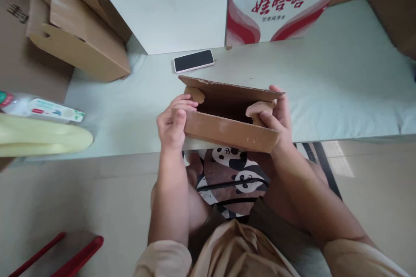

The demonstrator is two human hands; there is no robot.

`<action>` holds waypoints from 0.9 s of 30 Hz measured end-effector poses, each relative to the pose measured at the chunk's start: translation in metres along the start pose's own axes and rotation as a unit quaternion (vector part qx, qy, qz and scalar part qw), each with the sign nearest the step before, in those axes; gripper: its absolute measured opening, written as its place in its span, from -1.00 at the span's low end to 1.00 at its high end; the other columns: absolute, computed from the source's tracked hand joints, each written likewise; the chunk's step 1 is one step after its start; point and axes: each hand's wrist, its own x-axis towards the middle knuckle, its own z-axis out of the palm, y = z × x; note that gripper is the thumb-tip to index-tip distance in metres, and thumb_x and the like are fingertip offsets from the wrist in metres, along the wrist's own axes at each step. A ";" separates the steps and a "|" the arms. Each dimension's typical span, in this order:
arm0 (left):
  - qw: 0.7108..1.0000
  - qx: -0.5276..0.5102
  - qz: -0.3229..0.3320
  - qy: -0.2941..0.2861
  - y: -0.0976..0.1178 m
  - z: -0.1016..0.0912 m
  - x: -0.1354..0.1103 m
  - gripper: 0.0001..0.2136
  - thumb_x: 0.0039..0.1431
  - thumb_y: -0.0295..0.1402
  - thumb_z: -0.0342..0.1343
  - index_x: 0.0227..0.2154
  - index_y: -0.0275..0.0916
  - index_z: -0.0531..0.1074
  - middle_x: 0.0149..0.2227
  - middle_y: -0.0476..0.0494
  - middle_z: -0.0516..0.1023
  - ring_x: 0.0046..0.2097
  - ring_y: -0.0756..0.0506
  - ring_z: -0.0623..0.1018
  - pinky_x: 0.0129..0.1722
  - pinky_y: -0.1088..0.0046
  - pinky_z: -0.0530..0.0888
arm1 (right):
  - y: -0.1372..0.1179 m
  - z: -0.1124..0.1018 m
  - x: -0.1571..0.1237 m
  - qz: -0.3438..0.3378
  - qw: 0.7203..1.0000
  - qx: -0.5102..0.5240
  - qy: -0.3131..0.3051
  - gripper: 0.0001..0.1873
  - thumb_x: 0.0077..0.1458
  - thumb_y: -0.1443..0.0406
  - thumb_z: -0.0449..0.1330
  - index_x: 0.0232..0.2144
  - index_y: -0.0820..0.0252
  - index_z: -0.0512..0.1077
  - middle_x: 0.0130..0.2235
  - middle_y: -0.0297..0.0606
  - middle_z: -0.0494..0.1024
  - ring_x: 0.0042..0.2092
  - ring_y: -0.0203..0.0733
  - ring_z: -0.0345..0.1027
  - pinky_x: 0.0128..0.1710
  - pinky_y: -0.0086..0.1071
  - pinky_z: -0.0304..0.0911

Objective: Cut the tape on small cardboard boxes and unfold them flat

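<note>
At the near edge of the table [341, 86], head view: the person is holding a small brown cardboard box [227, 132] by its two ends, partly over the table edge and partly over the lap.

- The left hand [173, 123] is gripping the left end, fingers curling over the end wall and thumb lying on the front wall.
- The right hand [276, 114] is gripping the right end, thumb pressing on the rounded tab [260, 108] there and fingers wrapping behind the wall.

Progress, as a judgement: the front wall and both ends are standing and the tabs are turning inward. The lid flap [234, 88] is standing open at the back and the inside is looking empty, so closing is not yet done.

Surroundings:
- A phone [193, 60] is lying face up just beyond the box.
- A plain white carton [169, 8] and a red-printed carton [279, 4] are standing behind the phone.
- Folded cardboard pieces [78, 39] are sitting far left.
- A bottle [42, 108] is lying above a yellow object [39, 136] at the left edge.
- Red handles [78, 255] are showing on the floor.
</note>
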 end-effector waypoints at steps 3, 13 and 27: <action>0.999 0.016 -0.007 0.040 0.001 0.003 -0.005 -0.83 0.11 -0.28 0.29 -0.53 -0.19 0.52 -0.39 -0.10 0.55 -0.10 -0.16 0.60 0.10 0.22 0.49 | 0.008 -0.003 0.002 -0.053 0.998 0.003 -0.014 -0.68 0.10 0.14 0.20 -0.06 -0.15 0.37 0.09 -0.31 0.46 0.15 -0.05 0.35 0.17 -0.10 0.29; 0.993 0.109 0.040 -0.025 -0.005 -0.016 -0.010 -0.78 0.01 -0.23 0.21 -0.27 -0.14 0.59 0.12 -0.10 0.51 0.26 -0.25 0.41 0.34 0.13 0.26 | 0.016 -0.009 0.004 -0.182 0.981 -0.042 -0.051 -0.87 0.19 0.18 0.09 -0.29 0.08 0.39 0.02 -0.25 0.48 0.15 -0.02 0.33 0.18 -0.05 0.20; 0.991 0.033 -0.001 0.130 -0.015 -0.026 0.005 -0.75 -0.04 -0.29 0.00 -0.36 -0.28 0.50 -0.11 -0.21 0.60 0.09 -0.19 0.52 0.24 0.16 0.37 | 0.024 -0.024 0.013 -0.199 0.970 -0.134 -0.033 -0.64 0.33 0.05 -0.03 0.08 -0.01 0.29 0.09 -0.18 0.44 0.16 -0.05 0.35 0.19 -0.06 0.23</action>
